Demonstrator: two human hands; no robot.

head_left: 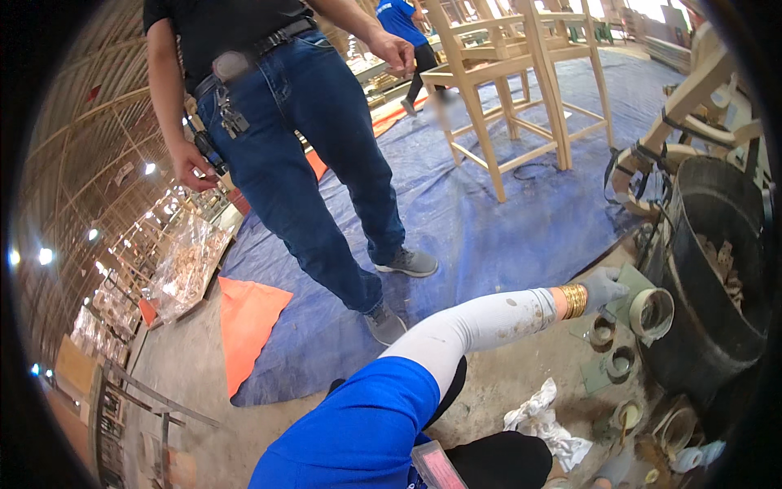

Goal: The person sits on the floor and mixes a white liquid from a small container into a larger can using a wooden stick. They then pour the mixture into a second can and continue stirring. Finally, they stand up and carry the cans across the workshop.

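Blue tarp over concrete floor, workshop, wooden chairs

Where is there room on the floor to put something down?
Bare concrete lies left of the orange sheet, and the blue tarp is open before the wooden chairs. It is crowded by the black tub, among tape rolls and tins.

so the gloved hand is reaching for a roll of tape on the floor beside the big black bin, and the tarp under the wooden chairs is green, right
Not quite: the tarp under the wooden chairs is blue, not green, as the head view shows. The rest holds: the gloved hand reaches to the roll of tape beside the black bin.
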